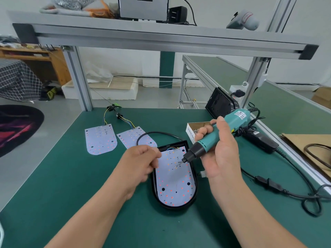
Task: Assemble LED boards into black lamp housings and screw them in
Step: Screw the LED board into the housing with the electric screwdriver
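A black lamp housing [194, 194] lies on the green table with a white LED board [174, 183] seated inside it. My right hand [222, 149] grips a teal electric screwdriver [220, 133], its bit tilted down over the board's upper part. My left hand [141, 163] hovers at the housing's left edge with fingers curled together; whether it pinches a screw I cannot tell. Two loose LED boards, one [100, 138] left and one [136, 137] beside it, lie behind with coloured wires.
A small cardboard box of screws [195, 127] stands behind my right hand. Another black housing [219, 103] leans against the frame post. The screwdriver's power brick [263, 142] and black cables trail at the right. A conveyor [268, 97] runs along the right side.
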The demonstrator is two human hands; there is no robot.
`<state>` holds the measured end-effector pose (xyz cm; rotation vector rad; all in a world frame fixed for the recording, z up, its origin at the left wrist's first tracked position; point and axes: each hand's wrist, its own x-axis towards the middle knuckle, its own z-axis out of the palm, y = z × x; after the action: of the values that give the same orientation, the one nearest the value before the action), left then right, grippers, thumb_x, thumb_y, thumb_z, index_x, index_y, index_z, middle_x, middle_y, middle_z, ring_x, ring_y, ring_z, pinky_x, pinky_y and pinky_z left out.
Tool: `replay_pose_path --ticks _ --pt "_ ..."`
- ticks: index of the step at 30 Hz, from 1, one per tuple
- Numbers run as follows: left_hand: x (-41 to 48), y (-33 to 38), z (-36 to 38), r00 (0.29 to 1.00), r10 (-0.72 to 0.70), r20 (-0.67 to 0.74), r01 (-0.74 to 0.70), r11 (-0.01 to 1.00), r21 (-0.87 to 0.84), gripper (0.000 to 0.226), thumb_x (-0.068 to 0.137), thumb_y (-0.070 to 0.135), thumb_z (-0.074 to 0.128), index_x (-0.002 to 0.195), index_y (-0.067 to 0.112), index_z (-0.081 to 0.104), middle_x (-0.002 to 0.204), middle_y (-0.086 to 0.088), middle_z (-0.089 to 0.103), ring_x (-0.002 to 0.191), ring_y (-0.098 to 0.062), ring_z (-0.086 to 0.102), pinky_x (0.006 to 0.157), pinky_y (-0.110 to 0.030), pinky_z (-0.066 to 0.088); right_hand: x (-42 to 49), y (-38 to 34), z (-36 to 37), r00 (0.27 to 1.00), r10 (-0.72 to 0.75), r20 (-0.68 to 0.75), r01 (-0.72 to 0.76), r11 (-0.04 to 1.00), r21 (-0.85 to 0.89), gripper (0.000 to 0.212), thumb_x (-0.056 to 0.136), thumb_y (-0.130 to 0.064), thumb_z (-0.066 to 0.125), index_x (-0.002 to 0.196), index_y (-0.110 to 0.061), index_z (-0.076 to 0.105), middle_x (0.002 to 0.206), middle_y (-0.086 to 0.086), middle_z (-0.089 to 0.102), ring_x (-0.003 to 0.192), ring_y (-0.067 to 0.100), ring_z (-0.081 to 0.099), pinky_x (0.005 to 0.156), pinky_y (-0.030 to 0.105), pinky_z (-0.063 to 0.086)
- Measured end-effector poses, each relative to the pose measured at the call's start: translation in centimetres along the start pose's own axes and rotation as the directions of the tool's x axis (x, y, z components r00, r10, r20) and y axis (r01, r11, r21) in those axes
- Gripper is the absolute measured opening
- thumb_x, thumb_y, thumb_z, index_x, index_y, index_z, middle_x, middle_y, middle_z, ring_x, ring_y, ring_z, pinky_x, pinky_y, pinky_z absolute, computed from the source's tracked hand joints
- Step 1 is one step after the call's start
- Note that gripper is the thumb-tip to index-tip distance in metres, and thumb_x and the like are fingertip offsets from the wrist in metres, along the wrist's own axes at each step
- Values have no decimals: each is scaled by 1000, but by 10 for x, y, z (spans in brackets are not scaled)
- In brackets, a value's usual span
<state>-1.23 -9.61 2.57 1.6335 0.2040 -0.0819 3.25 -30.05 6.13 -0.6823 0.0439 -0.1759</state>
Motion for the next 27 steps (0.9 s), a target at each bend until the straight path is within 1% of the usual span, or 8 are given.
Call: replay_pose_path --ticks 3,6,10,13,15,19,22,27 --pt "10 -5 -17 985 98 -144 -36 923 384 49 95 45 65 67 9 45 61 2 36 57 -20 24 53 -30 20 1 -1 -1 1000 11 -6 -11 1000 -7 19 102 -25 68 102 -10 57 74 4 56 63 17 57 60 30 55" --pt "11 -7 -22 992 78 -102 -20 878 479 62 89 60 64 65 20 23 61 5 20 60 -20 18 58 -34 14 2 -2 -2 1000 16 -6 -17 1000 -23 18 102 -25 67 103 -10 56 74 4 56 63 17 57 61 30 54" --pt "9 -8 -15 999 47 -27 -19 770 637 76 76 84 63 59 21 25 54 7 20 50 -16 20 54 -34 16 2 -2 -3 999 38 17 -38 999 -38 14 101 -21 66 101 -11 57 73 3 55 62 16 56 58 29 53" --pt "5 -7 -9 999 44 -5 -25 663 748 72 74 83 67 52 22 35 45 8 26 42 -15 27 52 -34 21 1 0 -2 998 50 41 -46 995 -84 12 101 -19 64 97 -12 56 71 3 53 60 16 55 55 28 51" --pt "5 -7 -7 998 57 -14 -27 654 756 73 75 75 73 53 19 32 46 9 25 42 -15 26 54 -33 20 1 1 -2 997 56 61 -48 991 -124 11 101 -18 63 96 -12 55 70 2 53 58 15 54 53 27 50" --pt "7 -10 -5 996 88 27 -84 749 657 72 78 58 81 58 20 22 54 10 22 53 -17 22 60 -34 20 -1 3 -2 989 66 130 -41 982 -186 9 100 -16 61 98 -13 53 69 1 50 56 16 51 52 27 47" --pt "9 -13 -4 996 81 45 -92 811 577 68 76 49 82 55 20 24 56 9 23 54 -18 21 59 -34 18 -1 4 -2 981 74 177 -34 975 -219 8 97 -18 61 96 -14 54 69 1 48 55 17 50 50 28 45" --pt "13 -14 -3 998 57 40 -69 844 532 60 69 47 80 52 20 29 57 6 26 55 -17 23 57 -34 18 -4 5 0 971 86 224 -21 961 -277 5 91 -20 63 92 -18 58 68 3 48 53 19 49 50 27 43"
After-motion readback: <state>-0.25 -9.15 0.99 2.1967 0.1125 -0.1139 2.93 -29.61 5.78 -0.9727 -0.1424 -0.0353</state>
